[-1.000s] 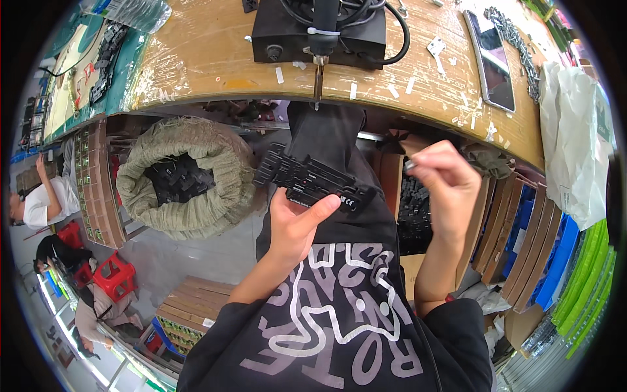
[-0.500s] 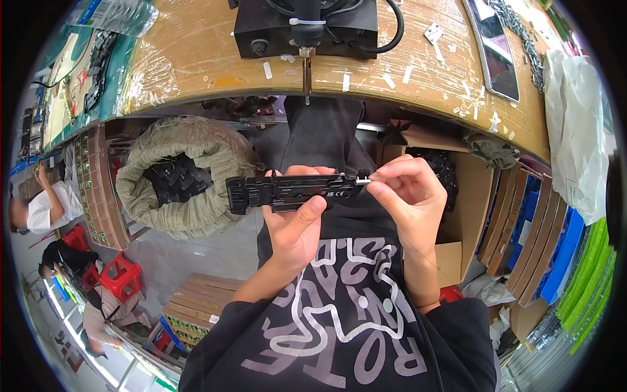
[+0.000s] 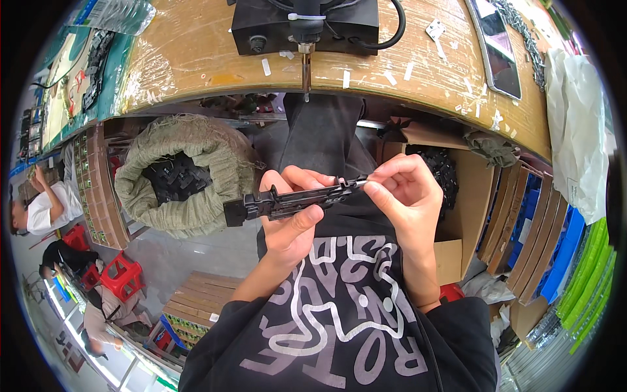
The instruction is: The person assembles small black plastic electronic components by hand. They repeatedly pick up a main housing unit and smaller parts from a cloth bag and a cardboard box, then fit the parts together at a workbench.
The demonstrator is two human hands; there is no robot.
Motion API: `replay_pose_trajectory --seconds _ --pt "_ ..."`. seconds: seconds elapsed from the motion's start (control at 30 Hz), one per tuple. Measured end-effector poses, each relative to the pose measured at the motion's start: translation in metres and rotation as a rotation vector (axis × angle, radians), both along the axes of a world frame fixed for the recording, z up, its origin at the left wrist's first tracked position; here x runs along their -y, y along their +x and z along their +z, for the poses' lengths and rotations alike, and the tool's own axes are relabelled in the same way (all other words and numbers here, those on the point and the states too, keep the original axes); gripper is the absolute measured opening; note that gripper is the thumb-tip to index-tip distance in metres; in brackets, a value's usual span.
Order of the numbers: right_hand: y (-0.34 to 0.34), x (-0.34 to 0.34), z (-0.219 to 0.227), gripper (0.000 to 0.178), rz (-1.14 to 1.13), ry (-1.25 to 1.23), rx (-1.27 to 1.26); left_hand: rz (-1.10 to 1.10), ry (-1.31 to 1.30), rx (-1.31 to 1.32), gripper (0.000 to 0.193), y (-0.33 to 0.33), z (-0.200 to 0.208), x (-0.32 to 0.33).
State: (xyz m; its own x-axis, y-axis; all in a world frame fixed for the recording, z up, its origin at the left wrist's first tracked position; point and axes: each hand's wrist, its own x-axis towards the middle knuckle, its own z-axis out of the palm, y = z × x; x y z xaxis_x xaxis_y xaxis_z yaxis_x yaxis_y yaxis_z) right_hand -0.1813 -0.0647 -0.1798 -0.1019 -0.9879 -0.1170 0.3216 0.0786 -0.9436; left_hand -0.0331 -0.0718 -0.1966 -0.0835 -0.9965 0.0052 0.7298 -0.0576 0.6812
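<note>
A long black plastic housing (image 3: 287,201) with clips and slots along its edge lies across my left hand (image 3: 289,225). My left thumb presses its near side while the fingers wrap behind it. At the housing's right end, my right hand (image 3: 408,196) pinches with thumb and forefinger. A small pale piece (image 3: 363,183) shows at those fingertips, mostly hidden, and I cannot tell whether it is fixed to the housing. The housing is tilted, its right end higher than its left.
Ahead is a wooden bench (image 3: 196,62) with a black machine (image 3: 294,29), its metal tip pointing down past the edge. A woven sack (image 3: 189,215) of black parts stands left, a cardboard box (image 3: 473,196) right. A phone (image 3: 499,59) lies on the bench. Other people sit far left.
The housing has turned in my left hand, so its edge and clips now show more than its broad face. Its left end has dropped slightly. My right hand still pinches at the right end.
</note>
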Motion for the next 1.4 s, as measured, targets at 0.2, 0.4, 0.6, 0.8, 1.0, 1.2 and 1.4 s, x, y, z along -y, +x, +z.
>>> replay_pose_trajectory --seconds 0.2,0.4,0.6,0.8,1.0,1.2,1.4 --pt "0.002 0.004 0.002 0.015 0.121 -0.064 -0.231 -0.024 -0.032 -0.002 0.027 0.001 -0.003 0.000" --pt "-0.001 0.007 -0.010 0.011 0.036 -0.135 -0.157 -0.136 -0.163 0.123 0.037 0.003 -0.010 0.014" --pt "-0.005 0.019 -0.023 0.012 0.115 -0.327 -0.275 -0.663 0.510 -0.188 0.045 0.017 -0.015 0.016" --pt "-0.001 0.029 -0.029 0.014 0.210 -0.388 -0.347 -0.685 0.542 -0.040 0.040 0.022 -0.004 0.027" --pt "0.005 0.036 -0.033 0.016 0.162 -0.359 -0.353 -0.582 0.398 0.135 0.039 0.021 -0.015 0.033" --pt "0.012 0.027 -0.031 0.033 0.242 0.145 0.020 -0.159 0.298 0.415 0.022 0.014 -0.013 0.041" --pt "0.015 0.015 -0.012 0.033 0.426 0.352 0.291 -0.031 0.185 0.520 0.021 0.012 -0.008 0.051"
